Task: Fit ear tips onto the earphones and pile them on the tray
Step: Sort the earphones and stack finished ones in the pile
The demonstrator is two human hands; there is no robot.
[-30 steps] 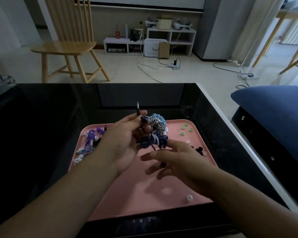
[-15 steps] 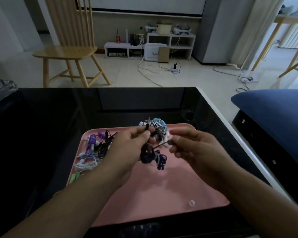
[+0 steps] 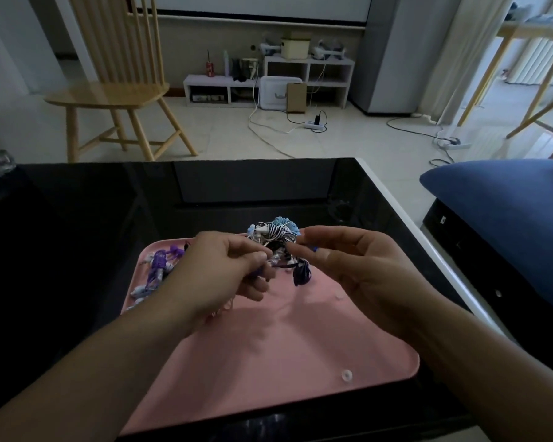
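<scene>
A pink tray lies on the black table. Above its far half, my left hand pinches a purple earbud of a dark blue earphone, whose coiled cable dangles between my hands. My right hand pinches a small blue ear tip just right of that earbud. Behind my hands lies a pile of striped and light-blue earphones. Purple and white earphones lie on the tray's left side. A single white ear tip sits near the tray's front right corner.
The black glossy table has a white right edge. A blue cushion lies to the right. A wooden chair stands beyond the table, with floor cables and a white shelf unit behind.
Both hands have risen from the tray and come together. The right hand left the ear tips at the tray's right and now pinches a blue one; the cable coil dangles lower.
</scene>
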